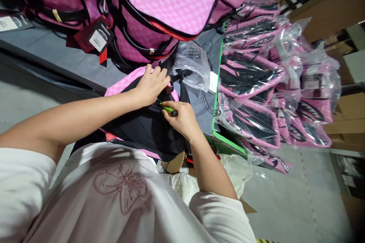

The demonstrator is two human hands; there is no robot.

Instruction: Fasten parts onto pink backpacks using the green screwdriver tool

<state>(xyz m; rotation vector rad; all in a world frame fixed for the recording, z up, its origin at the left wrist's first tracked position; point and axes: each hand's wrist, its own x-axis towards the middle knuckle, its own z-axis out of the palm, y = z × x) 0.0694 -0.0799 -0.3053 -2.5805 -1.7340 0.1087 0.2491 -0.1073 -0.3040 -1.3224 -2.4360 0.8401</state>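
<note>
One green tool (169,109) is gripped in the right hand (181,118) over a bag (142,127); the left hand (150,86) lies there (its grip, I cannot tell).

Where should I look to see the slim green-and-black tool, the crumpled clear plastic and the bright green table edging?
Slim green-and-black tool (168,109): head view, green handle.
Crumpled clear plastic (191,60): head view, wrinkled upper part.
Bright green table edging (228,142): head view, strip nearest the wearer.

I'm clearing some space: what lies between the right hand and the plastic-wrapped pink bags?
In the head view: grey tabletop, a thin black cord and the table's green edge.
</note>
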